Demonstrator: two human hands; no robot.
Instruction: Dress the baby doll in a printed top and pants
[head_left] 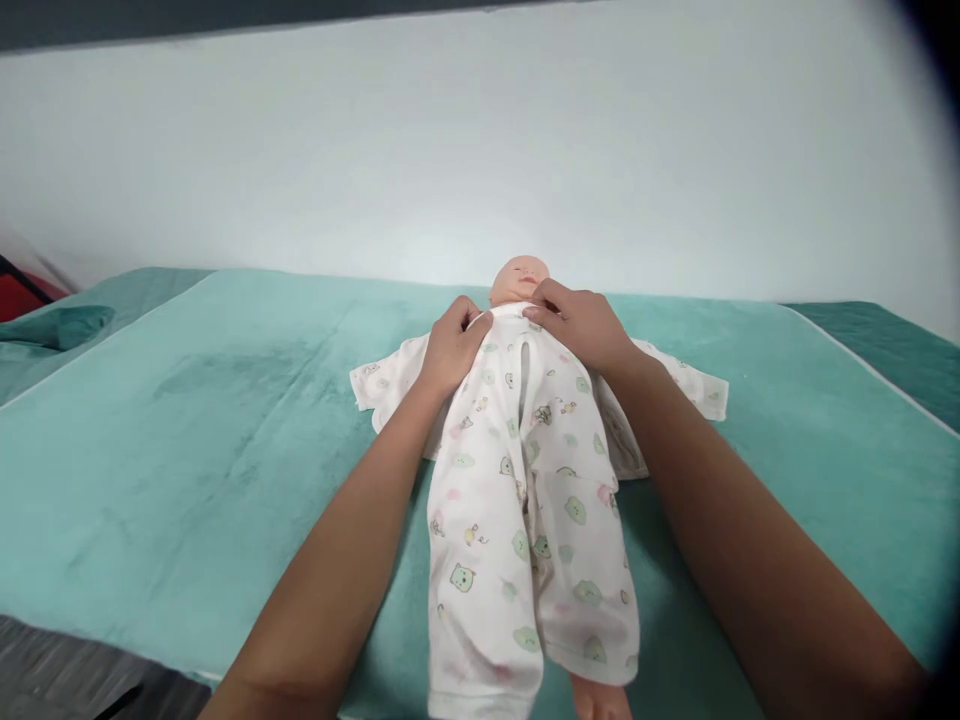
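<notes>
A baby doll (517,278) lies on its back, its head at the far end. White printed baby trousers (495,470) with a slit at the crotch cover its front, legs pointing towards me. My left hand (453,348) pinches the left side of the trousers' waistband, and my right hand (576,322) grips the right side near the doll's chin. A white printed top (397,375) is spread around the doll, its sleeves out to both sides. One bare doll foot (602,698) shows below the right trouser leg; the other foot is not visible.
A green padded mat (225,450) lies under the doll, with a pale wall (450,150) behind it. At the far left is a red item (22,295) beside a fold of green cloth. Grey flooring (60,680) shows at the lower left.
</notes>
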